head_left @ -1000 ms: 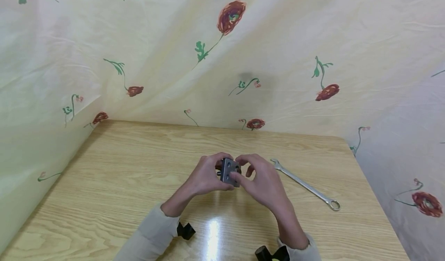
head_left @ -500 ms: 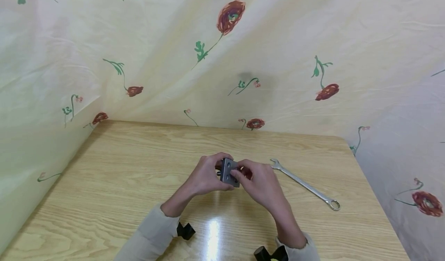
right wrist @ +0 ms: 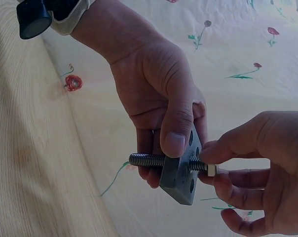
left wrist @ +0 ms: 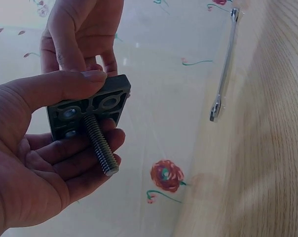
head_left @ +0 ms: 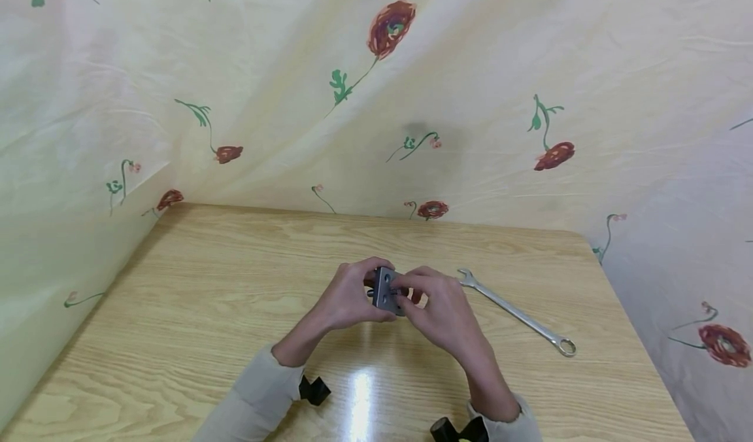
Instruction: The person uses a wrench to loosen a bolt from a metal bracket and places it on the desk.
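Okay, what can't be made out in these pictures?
Left wrist view: the head of the silver threaded metal bolt, hidden behind the grey, holed rectangular block.
Right wrist view: the wrist of the right hand, cut off by the right edge.
Head view: whether the long silver metal wrench bears lettering; too small.

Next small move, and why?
Probably have the right hand turn the bolt slightly further in: it pinches the bolt head, thread shows between head and drilled plate, and the left hand holds the plate.
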A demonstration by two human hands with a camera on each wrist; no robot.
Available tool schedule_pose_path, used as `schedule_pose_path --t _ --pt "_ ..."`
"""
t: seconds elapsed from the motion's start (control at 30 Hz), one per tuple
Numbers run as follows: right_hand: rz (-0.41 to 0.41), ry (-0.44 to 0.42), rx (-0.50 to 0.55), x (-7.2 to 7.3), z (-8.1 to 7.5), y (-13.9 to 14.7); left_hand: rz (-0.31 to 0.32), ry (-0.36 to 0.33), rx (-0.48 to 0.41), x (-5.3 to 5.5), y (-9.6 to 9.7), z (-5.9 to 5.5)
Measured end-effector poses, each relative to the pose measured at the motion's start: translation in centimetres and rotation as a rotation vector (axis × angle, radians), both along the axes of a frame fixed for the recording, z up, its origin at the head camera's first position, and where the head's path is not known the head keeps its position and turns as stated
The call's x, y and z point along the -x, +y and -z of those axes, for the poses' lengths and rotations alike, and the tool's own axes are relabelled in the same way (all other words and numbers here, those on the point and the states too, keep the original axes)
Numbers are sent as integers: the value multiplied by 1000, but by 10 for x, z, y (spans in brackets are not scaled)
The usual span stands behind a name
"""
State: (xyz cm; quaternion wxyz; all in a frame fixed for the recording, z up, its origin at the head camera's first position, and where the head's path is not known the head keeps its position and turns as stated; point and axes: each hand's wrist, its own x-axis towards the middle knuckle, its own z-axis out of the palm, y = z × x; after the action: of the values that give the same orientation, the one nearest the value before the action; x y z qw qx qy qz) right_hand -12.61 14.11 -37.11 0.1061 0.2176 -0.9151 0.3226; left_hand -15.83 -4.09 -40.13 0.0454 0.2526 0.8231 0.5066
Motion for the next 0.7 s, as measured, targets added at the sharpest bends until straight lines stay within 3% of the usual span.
schedule_pose_path --t 0.37,0.53,0.7 --pt "-54 70 -16 1 1 0 2 5 -4 0 1 0" --pt "-1 11 -31 -1 -2 6 -1 -3 -2 0 1 -1" --pt "79 -135 -33 0 -4 9 -6 -14 5 -1 1 -3"
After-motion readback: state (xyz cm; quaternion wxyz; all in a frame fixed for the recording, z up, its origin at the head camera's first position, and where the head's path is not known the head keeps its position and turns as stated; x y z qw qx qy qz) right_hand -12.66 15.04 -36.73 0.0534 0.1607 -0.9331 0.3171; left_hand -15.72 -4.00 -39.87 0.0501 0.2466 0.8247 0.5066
